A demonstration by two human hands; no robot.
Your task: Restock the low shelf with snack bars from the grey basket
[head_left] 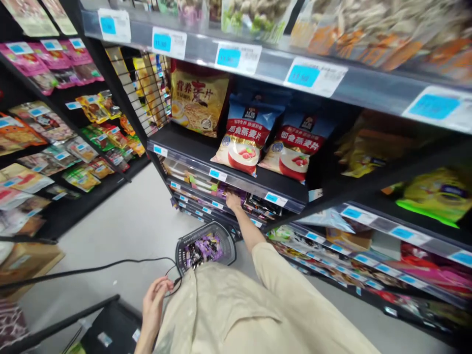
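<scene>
My right hand [233,200] reaches forward to a lower shelf, at purple packages [222,190]. Its fingertips are small and partly hidden, so whether they grip a package cannot be made out. Low on the left, my left hand [158,291] hangs beside my body with loosely bent fingers, close to a thin black cable [178,285]. It appears to hold nothing. A dark grey shopping basket [180,253] stands on the floor before me, with several purple and black small packets [206,248] inside.
Above my right hand, bags of oatmeal [243,140] stand on a black shelf with price tags [218,175]. Left is another rack with snack bags [83,178]. A cardboard box [37,263] stands at the left. A black cable [110,265] crosses in front of the floor.
</scene>
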